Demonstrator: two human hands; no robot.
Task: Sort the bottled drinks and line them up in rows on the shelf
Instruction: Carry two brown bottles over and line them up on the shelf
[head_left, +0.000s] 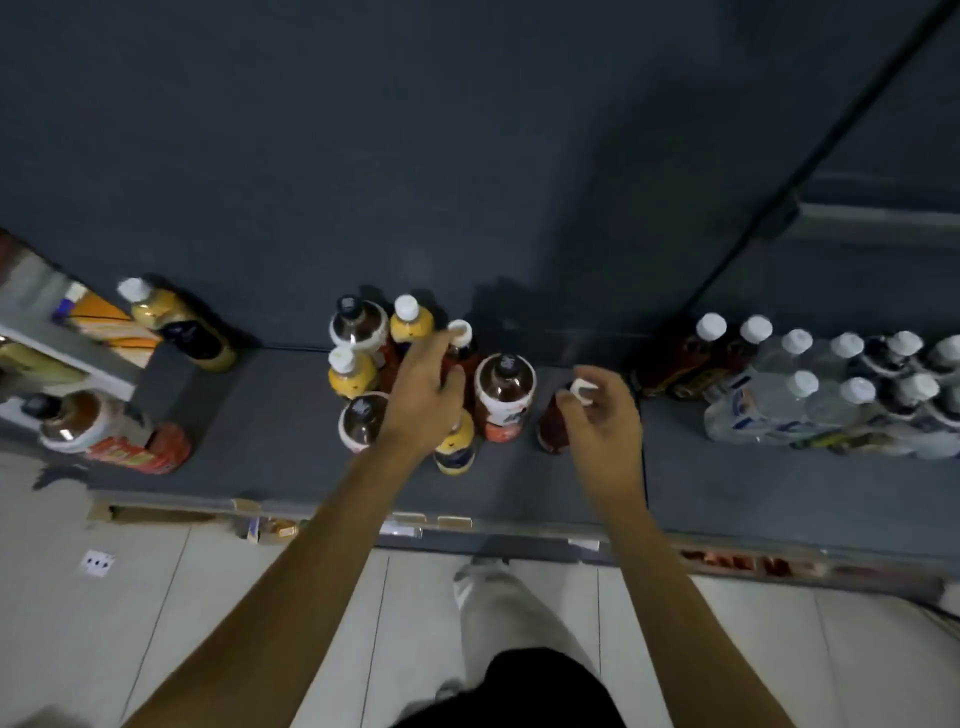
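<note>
Along the dark shelf (270, 457), far left: two strays stand apart, a yellow bottle with white cap (176, 327) at the back and a wide brown-tea bottle (98, 431) near the front edge. Neither belongs to any row.

Centre: an unsorted cluster (374, 364) of mixed drinks stands crowded together, yellow juice beside black-capped tea and slim red bottles. No rows here yet.

Left hand (423, 400) reaches into that cluster from above, fingers curled around the neck of a slim red bottle (460, 338) with a white cap; thumb side partly hidden, but it reads as a grip.

Right hand (602, 415), just beside the cluster, pinches the white cap of another red bottle (553, 426) that stands alone on the shelf. Both forearms extend forward, wrists bent down.

Right end: clear water bottles (800, 400) with white caps stand in tidy rows, darker bottles (696, 358) at their left. That part looks finished.

Judgement: roughly the right-hand stretch is sorted; the centre cluster and left strays remain.
</note>
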